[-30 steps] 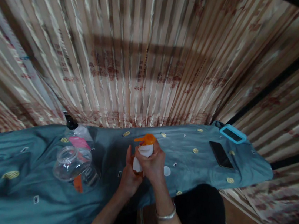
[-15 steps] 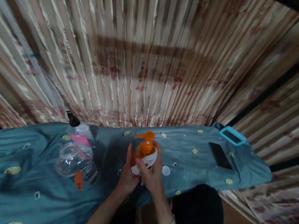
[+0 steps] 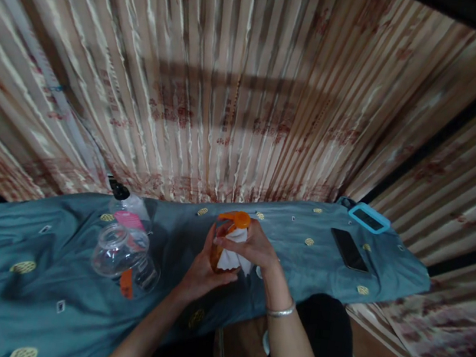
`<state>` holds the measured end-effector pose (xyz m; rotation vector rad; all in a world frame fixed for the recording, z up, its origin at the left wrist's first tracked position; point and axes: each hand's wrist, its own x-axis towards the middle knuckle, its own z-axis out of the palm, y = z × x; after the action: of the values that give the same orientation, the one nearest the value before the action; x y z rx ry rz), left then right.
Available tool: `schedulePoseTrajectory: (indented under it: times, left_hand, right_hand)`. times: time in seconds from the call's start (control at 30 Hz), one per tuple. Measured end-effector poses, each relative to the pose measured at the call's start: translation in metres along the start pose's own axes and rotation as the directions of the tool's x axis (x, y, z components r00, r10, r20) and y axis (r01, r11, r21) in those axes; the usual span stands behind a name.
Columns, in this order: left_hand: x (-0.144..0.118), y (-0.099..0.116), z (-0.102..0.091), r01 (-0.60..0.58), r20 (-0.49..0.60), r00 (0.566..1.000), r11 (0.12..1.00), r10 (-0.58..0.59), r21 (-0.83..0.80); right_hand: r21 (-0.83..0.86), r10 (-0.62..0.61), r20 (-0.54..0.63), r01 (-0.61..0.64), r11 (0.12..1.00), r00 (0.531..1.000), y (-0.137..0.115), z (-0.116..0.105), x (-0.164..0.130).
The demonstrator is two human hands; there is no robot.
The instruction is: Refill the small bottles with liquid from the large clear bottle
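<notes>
An orange pump bottle (image 3: 239,219) stands upright between my two hands, its nozzle pointing left. My left hand (image 3: 206,269) is wrapped round the bottle's left side and lower part. With my right hand (image 3: 257,246) I grip a white cloth or tissue (image 3: 233,256) and press it against the bottle just below the pump head. Most of the bottle's body is hidden by the cloth and my fingers. A silvery bracelet (image 3: 281,311) is on my right wrist.
On the teal patterned sheet (image 3: 186,224), a clear bottle with a black pump (image 3: 119,189) and a clear round jar (image 3: 109,252) lie to the left. A black phone (image 3: 349,250) and a light-blue framed device (image 3: 370,218) lie right. A curtain (image 3: 239,113) hangs behind.
My right hand has moved up near the pump head, bringing the white cloth across the bottle's front. My left hand has shifted slightly and still holds the bottle.
</notes>
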<state>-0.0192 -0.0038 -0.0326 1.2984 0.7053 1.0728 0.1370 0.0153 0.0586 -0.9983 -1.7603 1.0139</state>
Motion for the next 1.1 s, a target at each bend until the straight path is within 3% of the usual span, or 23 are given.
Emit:
schedulePoseTrajectory:
  times: [0.13,0.3,0.53,0.67,0.8,0.93,1.1]
  left_hand:
    - [0.014,0.016,-0.003,-0.065,-0.094,0.994,0.998,0.063,-0.014]
    - [0.032,0.042,0.005,-0.024,0.037,0.999,0.999,0.026,-0.037]
    - [0.023,0.050,0.004,-0.096,0.018,0.995,0.946,0.095,0.309]
    - [0.019,0.054,0.007,-0.172,-0.031,0.980,0.912,0.198,0.372]
    - [0.018,0.056,0.011,-0.211,-0.070,0.964,0.897,0.257,0.389]
    - [0.013,0.047,0.012,-0.221,-0.129,0.950,0.901,0.286,0.374]
    - [-0.003,0.027,0.017,-0.129,-0.157,0.974,0.970,0.163,0.206]
  right_hand:
    - [0.024,-0.011,0.011,0.011,1.000,1.000,-0.005,0.002,-0.003]
    - [0.066,-0.083,-0.103,0.090,0.994,0.991,-0.002,-0.001,-0.005]
    - [0.104,-0.069,-0.362,0.114,0.988,0.930,0.026,0.016,-0.041]
    - [0.039,-0.037,-0.439,0.060,0.997,0.898,0.029,0.030,-0.052]
    - [-0.057,-0.058,-0.468,0.035,0.998,0.882,0.015,0.032,-0.048]
    - [-0.111,-0.050,-0.428,0.003,0.994,0.902,0.003,0.029,-0.042]
    - [-0.121,-0.023,-0.328,-0.018,0.993,0.944,0.001,0.022,-0.037]
